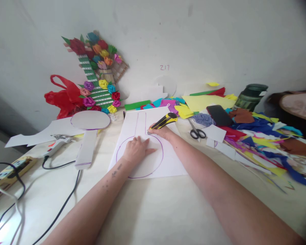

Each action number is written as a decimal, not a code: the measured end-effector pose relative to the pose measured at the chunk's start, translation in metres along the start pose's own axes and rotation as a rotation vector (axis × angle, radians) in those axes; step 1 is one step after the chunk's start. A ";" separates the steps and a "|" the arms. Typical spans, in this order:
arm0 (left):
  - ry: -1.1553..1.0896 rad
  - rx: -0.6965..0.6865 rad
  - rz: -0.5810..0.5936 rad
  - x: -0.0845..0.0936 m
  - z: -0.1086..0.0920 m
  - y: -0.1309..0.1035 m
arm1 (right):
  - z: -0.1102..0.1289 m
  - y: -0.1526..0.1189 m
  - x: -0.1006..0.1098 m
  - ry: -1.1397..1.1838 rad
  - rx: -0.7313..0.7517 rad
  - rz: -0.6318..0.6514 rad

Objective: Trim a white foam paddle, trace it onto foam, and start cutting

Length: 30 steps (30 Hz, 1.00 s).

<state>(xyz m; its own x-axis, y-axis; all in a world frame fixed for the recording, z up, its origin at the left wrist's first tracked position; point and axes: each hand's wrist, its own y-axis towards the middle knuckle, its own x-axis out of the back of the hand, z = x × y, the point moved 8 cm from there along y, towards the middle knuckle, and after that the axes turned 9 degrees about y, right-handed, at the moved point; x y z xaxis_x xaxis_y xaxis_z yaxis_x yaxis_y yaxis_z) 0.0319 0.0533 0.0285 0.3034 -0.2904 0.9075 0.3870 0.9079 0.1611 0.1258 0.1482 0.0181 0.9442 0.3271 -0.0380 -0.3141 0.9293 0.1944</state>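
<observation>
A white sheet (174, 166) lies on the table in front of me, with a purple outline of a circle and a long straight handle drawn on it. My left hand (137, 148) lies flat inside the circle, its fingers spread and pressing on the sheet. In my right hand (160, 132) is a yellow and black utility knife (168, 118), tilted, with its tip end low at the right line where handle and circle meet. The blade itself is too small to make out. Left of the sheet rests a cut-out white paddle shape (90, 120) with purple edges.
Scissors (197, 131), a phone (219, 115) and blue-grey yarn (203, 119) lie to the right, beside heaped coloured scraps (267, 139). A glue gun (56, 145), a power strip (12, 170) and cords are at left. Paper-flower decorations (98, 92) and a green bottle (252, 97) stand behind.
</observation>
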 end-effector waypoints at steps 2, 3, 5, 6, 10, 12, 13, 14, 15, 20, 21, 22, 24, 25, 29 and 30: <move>0.001 -0.002 0.002 0.000 0.000 0.000 | 0.000 0.000 0.000 0.004 -0.004 -0.005; 0.004 -0.002 0.003 0.000 0.000 0.000 | -0.001 0.000 0.001 0.006 -0.002 -0.005; 0.012 -0.003 0.000 0.002 -0.001 0.000 | -0.001 0.001 0.001 0.004 0.009 0.002; 0.016 -0.002 -0.003 0.003 -0.001 0.000 | -0.001 0.001 0.001 0.000 0.018 0.007; 0.016 -0.004 0.003 0.004 -0.002 0.000 | -0.003 0.003 0.002 -0.036 0.043 0.018; 0.012 -0.003 0.006 0.003 -0.002 0.001 | -0.002 0.003 0.003 -0.057 0.054 0.020; 0.010 -0.002 0.007 0.002 -0.001 0.001 | -0.002 0.003 0.002 -0.066 0.059 0.023; 0.007 -0.001 0.007 0.001 -0.001 0.001 | -0.001 0.002 0.002 -0.075 0.063 0.027; 0.003 0.000 0.008 0.001 -0.001 0.001 | 0.000 0.002 0.001 -0.082 0.066 0.031; -0.010 0.003 0.009 0.000 -0.001 0.001 | 0.002 0.002 0.001 -0.086 0.082 0.027; -0.009 0.002 0.012 0.001 -0.001 0.001 | 0.001 0.002 0.001 -0.081 0.088 0.032; -0.008 0.000 0.015 0.002 -0.001 0.001 | 0.001 0.002 0.000 -0.077 0.092 0.039; -0.005 -0.003 0.019 0.003 -0.002 0.001 | 0.000 0.003 -0.001 -0.067 0.093 0.047; -0.004 -0.004 0.018 0.004 -0.002 0.001 | -0.001 0.004 -0.001 -0.060 0.090 0.044; -0.009 -0.006 0.015 0.002 -0.001 0.001 | -0.005 0.005 -0.001 -0.016 0.069 -0.005; -0.011 -0.005 0.016 0.002 -0.001 0.001 | -0.005 0.005 -0.001 -0.003 0.063 -0.014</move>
<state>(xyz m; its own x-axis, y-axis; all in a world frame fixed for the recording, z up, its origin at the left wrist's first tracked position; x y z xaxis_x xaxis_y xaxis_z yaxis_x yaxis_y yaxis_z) 0.0340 0.0537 0.0299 0.2998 -0.2725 0.9143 0.3862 0.9110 0.1448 0.1231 0.1532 0.0140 0.9489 0.3133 -0.0378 -0.2940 0.9210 0.2556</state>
